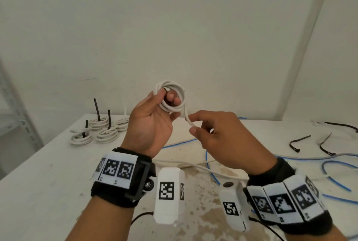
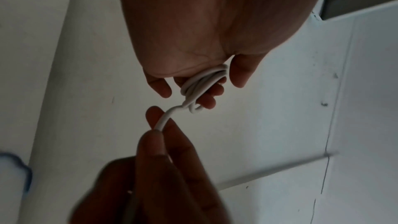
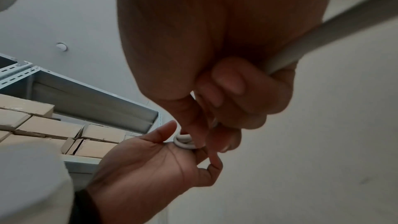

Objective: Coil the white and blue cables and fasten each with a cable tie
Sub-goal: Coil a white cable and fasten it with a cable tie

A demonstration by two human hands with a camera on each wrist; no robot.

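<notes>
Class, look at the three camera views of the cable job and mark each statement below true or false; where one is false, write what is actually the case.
1. The left hand holds a white cable coil up above the table. True.
2. The right hand pinches a blue cable. False: it pinches the loose end of the white cable; the blue cable lies on the table.
3. Finished white coils with black ties sit at the table's far left. True.
4. The coil in the left hand already has a black tie round it. False: no tie shows on it.
5. Loose black cable ties lie on the table's right side. True.
</notes>
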